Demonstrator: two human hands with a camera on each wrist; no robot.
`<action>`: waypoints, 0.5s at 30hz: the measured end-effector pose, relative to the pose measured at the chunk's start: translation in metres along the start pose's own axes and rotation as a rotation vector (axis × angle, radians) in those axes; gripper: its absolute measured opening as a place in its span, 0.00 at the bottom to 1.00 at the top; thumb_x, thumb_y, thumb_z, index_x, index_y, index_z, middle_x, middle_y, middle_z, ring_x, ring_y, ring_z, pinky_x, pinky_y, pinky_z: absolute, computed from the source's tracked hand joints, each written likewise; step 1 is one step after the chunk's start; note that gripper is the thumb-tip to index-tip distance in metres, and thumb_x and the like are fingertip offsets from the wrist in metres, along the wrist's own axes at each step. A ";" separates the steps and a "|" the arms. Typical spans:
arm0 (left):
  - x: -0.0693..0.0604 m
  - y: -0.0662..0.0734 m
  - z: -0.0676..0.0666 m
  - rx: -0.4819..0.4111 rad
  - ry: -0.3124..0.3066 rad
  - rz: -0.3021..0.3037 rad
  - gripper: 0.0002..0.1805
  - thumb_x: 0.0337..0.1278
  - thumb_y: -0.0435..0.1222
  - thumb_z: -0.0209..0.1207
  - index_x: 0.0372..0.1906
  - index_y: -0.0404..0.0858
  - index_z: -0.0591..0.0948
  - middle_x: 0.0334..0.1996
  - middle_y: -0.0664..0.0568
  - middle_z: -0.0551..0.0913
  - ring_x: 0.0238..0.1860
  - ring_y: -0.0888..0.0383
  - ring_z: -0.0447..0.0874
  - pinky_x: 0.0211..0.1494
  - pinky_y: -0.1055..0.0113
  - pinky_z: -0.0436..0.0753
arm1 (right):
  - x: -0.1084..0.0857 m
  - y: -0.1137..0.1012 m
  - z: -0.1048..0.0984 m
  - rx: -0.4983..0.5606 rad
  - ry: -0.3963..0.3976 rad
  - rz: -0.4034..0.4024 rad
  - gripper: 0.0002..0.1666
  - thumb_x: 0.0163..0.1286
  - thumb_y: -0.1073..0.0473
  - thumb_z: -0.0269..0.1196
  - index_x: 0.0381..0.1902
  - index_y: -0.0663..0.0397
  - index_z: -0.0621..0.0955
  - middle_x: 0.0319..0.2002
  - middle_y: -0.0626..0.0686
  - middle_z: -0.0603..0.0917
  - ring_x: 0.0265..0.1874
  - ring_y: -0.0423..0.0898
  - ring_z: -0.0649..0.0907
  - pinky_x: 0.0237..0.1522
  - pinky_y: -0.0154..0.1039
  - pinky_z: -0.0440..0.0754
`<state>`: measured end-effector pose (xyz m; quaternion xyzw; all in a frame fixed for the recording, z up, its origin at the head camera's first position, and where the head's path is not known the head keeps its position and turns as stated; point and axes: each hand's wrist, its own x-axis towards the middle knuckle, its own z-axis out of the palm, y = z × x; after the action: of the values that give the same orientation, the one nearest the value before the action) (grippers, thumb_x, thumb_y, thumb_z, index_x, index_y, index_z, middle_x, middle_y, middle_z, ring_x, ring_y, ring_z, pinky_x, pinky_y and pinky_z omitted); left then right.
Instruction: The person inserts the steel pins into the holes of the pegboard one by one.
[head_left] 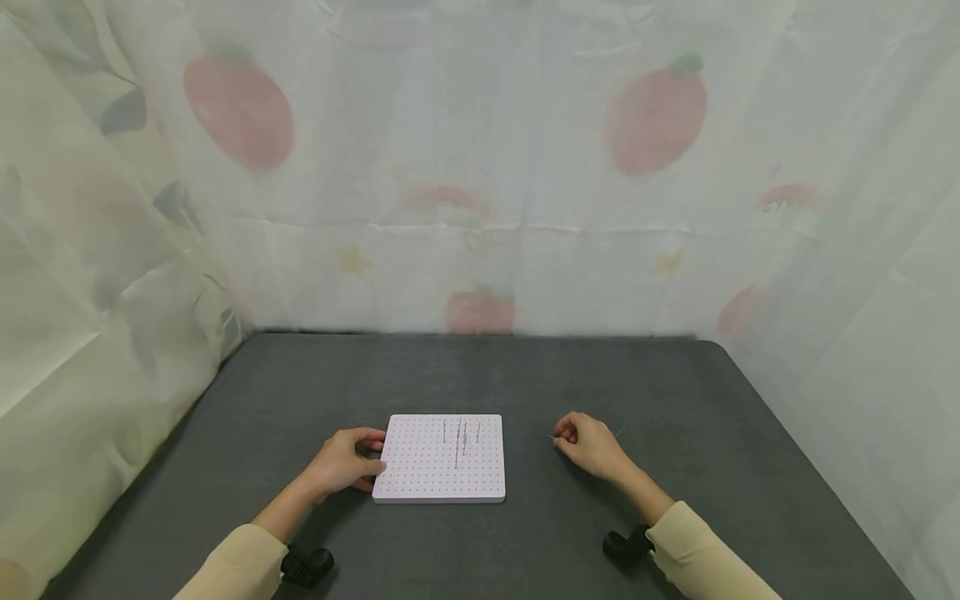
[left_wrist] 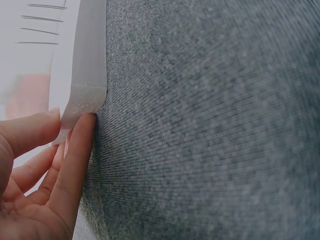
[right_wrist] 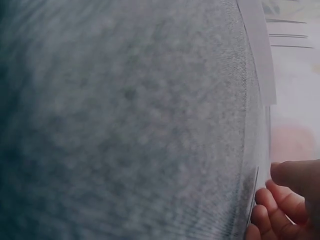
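Note:
A white board [head_left: 420,475] with rows of small holes lies on the table, several thin dark sticks [head_left: 457,446] rising from its right half. My left hand [head_left: 341,462] grips the board's left edge, thumb at the top and fingers along the side; the left wrist view shows the thumb and fingertips against the board's corner [left_wrist: 89,75]. Off to the right of the board, my right hand [head_left: 592,446] pinches a thin stick whose ends stick out on both sides. In the right wrist view the stick [right_wrist: 255,187] runs beside the curled fingers.
The dark grey table [head_left: 600,375] extends around the board and hands. A pale curtain with fruit prints [head_left: 480,267] hangs behind it and at both sides. Black devices [head_left: 307,567] are strapped at both wrists, by the cream sleeves.

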<state>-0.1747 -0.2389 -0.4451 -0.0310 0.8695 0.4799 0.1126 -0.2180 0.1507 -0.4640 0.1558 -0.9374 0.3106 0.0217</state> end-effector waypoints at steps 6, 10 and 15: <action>0.000 0.001 0.001 0.005 0.007 -0.005 0.30 0.50 0.24 0.66 0.62 0.25 0.73 0.51 0.35 0.79 0.33 0.56 0.85 0.31 0.57 0.90 | -0.001 0.002 0.000 -0.025 -0.019 0.009 0.03 0.63 0.64 0.66 0.34 0.55 0.82 0.28 0.49 0.79 0.26 0.38 0.72 0.28 0.32 0.70; 0.000 0.001 0.001 0.005 0.008 -0.005 0.30 0.50 0.24 0.66 0.62 0.25 0.73 0.51 0.36 0.80 0.33 0.56 0.85 0.32 0.57 0.90 | -0.002 0.002 -0.001 -0.046 -0.018 0.022 0.03 0.62 0.64 0.67 0.31 0.55 0.81 0.27 0.49 0.79 0.26 0.40 0.73 0.28 0.33 0.71; 0.000 0.002 0.000 0.007 0.011 -0.008 0.30 0.50 0.24 0.66 0.62 0.25 0.73 0.51 0.36 0.80 0.33 0.56 0.84 0.32 0.58 0.90 | -0.002 0.003 0.000 -0.071 -0.014 0.036 0.05 0.61 0.65 0.67 0.28 0.54 0.81 0.25 0.49 0.78 0.25 0.40 0.73 0.28 0.34 0.71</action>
<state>-0.1745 -0.2376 -0.4437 -0.0366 0.8717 0.4762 0.1099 -0.2174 0.1536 -0.4658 0.1404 -0.9507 0.2761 0.0150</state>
